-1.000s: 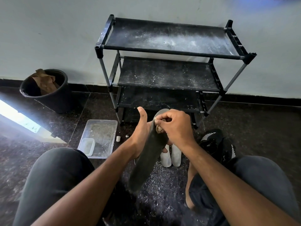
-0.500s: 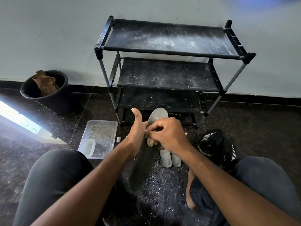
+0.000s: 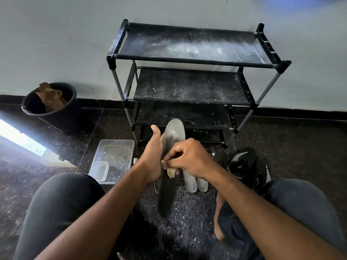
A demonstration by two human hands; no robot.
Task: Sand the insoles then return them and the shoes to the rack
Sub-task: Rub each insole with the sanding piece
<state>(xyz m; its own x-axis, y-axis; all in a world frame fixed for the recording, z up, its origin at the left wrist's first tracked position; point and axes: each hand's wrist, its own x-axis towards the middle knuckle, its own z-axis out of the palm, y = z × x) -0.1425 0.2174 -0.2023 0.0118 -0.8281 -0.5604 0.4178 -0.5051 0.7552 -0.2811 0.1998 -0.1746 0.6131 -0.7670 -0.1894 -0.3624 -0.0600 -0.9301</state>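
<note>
My left hand (image 3: 152,159) holds a dark grey insole (image 3: 170,173) upright from behind, thumb raised. The insole's top end is paler and dusty. My right hand (image 3: 189,159) pinches a crumpled tan piece of sandpaper (image 3: 170,171) against the middle of the insole's face. Two pale insoles (image 3: 196,182) lie on the floor just behind my hands. A pair of black shoes (image 3: 247,166) with white stripes sits on the floor to the right. The black three-tier shoe rack (image 3: 189,59) stands against the wall, its shelves dusty and bare.
A clear plastic tray (image 3: 112,158) holding a small tub lies on the floor at the left. A black bucket (image 3: 50,107) with brown paper stands at the far left by the wall. Pale dust covers the dark floor (image 3: 187,212) between my knees.
My right hand has slid the sandpaper down the insole from its top end to its middle. More of the pale top of the insole now shows.
</note>
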